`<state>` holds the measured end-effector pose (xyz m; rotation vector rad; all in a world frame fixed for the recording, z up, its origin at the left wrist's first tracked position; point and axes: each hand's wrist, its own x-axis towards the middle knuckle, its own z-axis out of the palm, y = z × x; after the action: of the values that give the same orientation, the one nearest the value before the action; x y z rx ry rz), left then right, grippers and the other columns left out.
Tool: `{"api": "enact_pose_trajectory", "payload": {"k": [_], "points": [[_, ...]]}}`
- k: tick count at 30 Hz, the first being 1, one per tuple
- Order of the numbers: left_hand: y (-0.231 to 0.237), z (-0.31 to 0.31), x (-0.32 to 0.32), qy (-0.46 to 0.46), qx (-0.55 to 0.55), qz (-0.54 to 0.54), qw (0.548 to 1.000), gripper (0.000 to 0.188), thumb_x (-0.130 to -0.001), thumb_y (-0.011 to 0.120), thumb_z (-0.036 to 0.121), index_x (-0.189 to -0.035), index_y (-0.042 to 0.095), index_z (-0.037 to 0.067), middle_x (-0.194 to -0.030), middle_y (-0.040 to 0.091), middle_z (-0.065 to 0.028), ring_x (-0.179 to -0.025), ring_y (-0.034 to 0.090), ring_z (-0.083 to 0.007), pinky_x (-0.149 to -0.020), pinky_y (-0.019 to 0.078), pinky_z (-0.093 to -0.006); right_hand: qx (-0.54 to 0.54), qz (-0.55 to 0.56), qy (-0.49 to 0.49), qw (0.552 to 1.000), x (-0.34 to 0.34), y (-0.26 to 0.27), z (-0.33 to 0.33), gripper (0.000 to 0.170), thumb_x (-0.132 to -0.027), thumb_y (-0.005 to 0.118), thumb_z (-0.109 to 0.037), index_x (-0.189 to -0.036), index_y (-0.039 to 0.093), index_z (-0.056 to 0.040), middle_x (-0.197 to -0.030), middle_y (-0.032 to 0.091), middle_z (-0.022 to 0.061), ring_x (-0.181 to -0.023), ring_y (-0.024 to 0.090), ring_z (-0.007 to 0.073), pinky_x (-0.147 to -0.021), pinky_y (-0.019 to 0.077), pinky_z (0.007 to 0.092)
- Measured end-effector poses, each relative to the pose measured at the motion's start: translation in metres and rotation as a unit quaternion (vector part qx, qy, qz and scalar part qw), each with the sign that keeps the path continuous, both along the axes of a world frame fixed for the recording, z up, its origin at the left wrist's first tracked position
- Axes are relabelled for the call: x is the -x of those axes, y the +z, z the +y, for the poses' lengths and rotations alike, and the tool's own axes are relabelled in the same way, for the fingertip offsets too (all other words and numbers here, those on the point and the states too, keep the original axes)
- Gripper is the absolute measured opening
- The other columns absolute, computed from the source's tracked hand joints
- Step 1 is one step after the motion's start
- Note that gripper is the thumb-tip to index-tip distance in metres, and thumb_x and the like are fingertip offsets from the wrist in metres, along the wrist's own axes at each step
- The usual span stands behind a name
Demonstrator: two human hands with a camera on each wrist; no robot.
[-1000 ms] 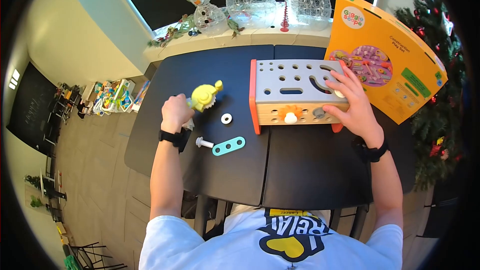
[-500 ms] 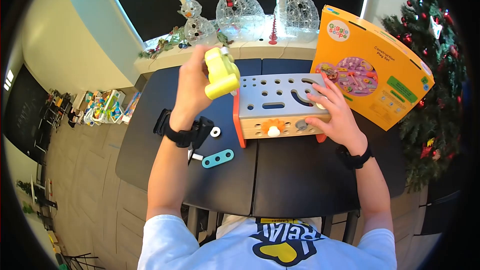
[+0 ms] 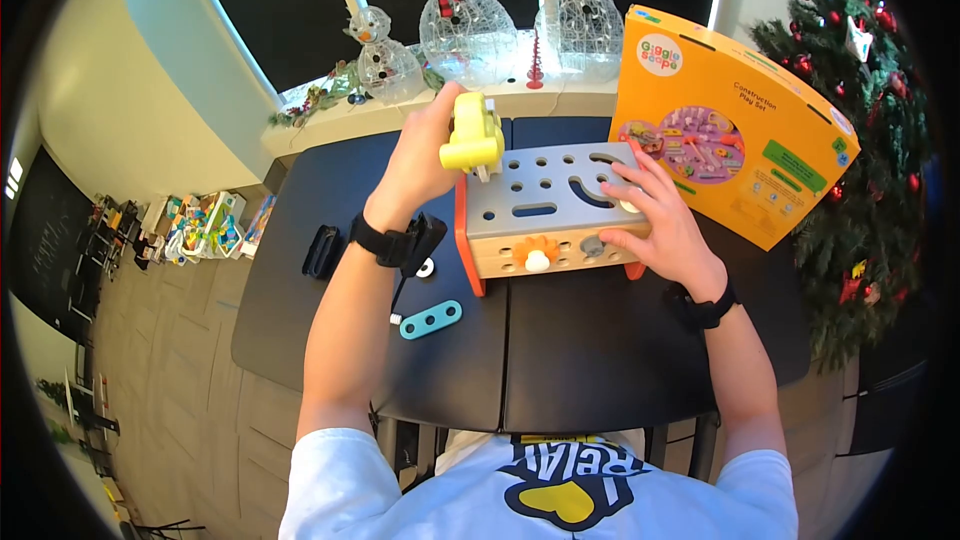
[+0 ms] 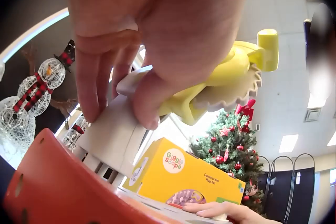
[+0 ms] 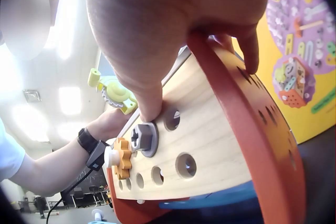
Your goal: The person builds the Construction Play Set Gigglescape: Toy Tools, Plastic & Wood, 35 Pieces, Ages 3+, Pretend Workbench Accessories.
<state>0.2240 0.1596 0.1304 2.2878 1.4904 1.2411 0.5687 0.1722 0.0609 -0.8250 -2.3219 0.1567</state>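
My left hand [image 3: 418, 155] holds a yellow toy circular saw [image 3: 474, 130] above the left end of the toy workbench [image 3: 553, 197]. In the left wrist view, thumb and fingers pinch the saw's pale grey base [image 4: 113, 134], right at the bench's red end panel [image 4: 52, 182]. The saw's toothed grey blade [image 4: 231, 92] faces outward. My right hand [image 3: 668, 225] grips the bench's right end, fingers over the top and thumb on the wooden front beside a grey hex-headed piece [image 5: 144, 139]. An orange gear [image 5: 124, 155] with a white peg sits farther left on that front.
A teal strip with holes [image 3: 441, 316], a white-threaded screw [image 3: 396, 319] and a white ring [image 3: 431, 268] lie on the black table [image 3: 580, 340], partly beside my left forearm. The yellow play set box [image 3: 740, 100] stands behind the bench at right.
My left hand has lifted the toy circular saw off the table's left side and carried it right, over the workbench's left end. The right hand stays on the bench.
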Motion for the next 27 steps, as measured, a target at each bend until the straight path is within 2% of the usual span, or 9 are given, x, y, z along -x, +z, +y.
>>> {"api": "enact_pose_trajectory", "payload": {"k": [7,13,17,23,27], "points": [[0.002,-0.003,0.006,0.020,0.018,-0.003,1.000,0.044,-0.085,0.077,0.004,-0.126,0.061,0.004,-0.110,0.075,-0.0114,-0.099,0.072,-0.0267,-0.090,0.0541,-0.0344,-0.002,-0.005,-0.009,1.000,0.001,0.001,-0.001,0.056,-0.082,0.088,-0.035,-0.130,0.072,-0.0125,-0.149,0.059,0.0119,-0.151,0.040,0.0401,-0.118,0.0420,0.0498],[-0.004,-0.002,0.009,0.013,-0.012,0.006,1.000,0.044,-0.085,0.079,0.007,-0.126,0.062,0.003,-0.110,0.073,-0.0095,-0.100,0.071,-0.0237,-0.092,0.0545,-0.0351,0.009,-0.002,-0.014,1.000,0.003,0.002,-0.003,0.054,-0.082,0.088,-0.033,-0.129,0.071,-0.0130,-0.149,0.059,0.0107,-0.152,0.039,0.0390,-0.118,0.0420,0.0499],[-0.006,0.001,0.006,-0.014,-0.001,0.004,1.000,0.054,-0.083,0.079,0.005,-0.134,0.062,0.004,-0.112,0.074,-0.0095,-0.103,0.073,-0.0275,-0.093,0.0552,-0.0364,0.012,-0.004,-0.016,1.000,0.003,0.003,-0.004,0.054,-0.082,0.088,-0.034,-0.129,0.071,-0.0127,-0.149,0.058,0.0105,-0.152,0.039,0.0389,-0.118,0.0418,0.0498],[-0.012,0.001,0.006,0.018,-0.007,0.020,1.000,0.056,-0.084,0.079,0.005,-0.135,0.058,0.000,-0.124,0.073,-0.0133,-0.107,0.072,-0.0279,-0.095,0.0550,-0.0360,0.007,-0.003,-0.008,1.000,0.002,0.002,-0.003,0.054,-0.083,0.088,-0.034,-0.129,0.071,-0.0120,-0.149,0.058,0.0107,-0.153,0.038,0.0388,-0.119,0.0411,0.0497],[-0.010,0.003,0.009,0.017,0.031,0.028,0.999,0.058,-0.084,0.080,0.006,-0.137,0.056,-0.001,-0.123,0.074,-0.0148,-0.111,0.072,-0.0300,-0.096,0.0551,-0.0369,0.015,-0.012,-0.005,1.000,0.001,0.003,-0.004,0.053,-0.084,0.087,-0.034,-0.130,0.070,-0.0121,-0.150,0.058,0.0109,-0.153,0.037,0.0384,-0.119,0.0409,0.0496]]}}
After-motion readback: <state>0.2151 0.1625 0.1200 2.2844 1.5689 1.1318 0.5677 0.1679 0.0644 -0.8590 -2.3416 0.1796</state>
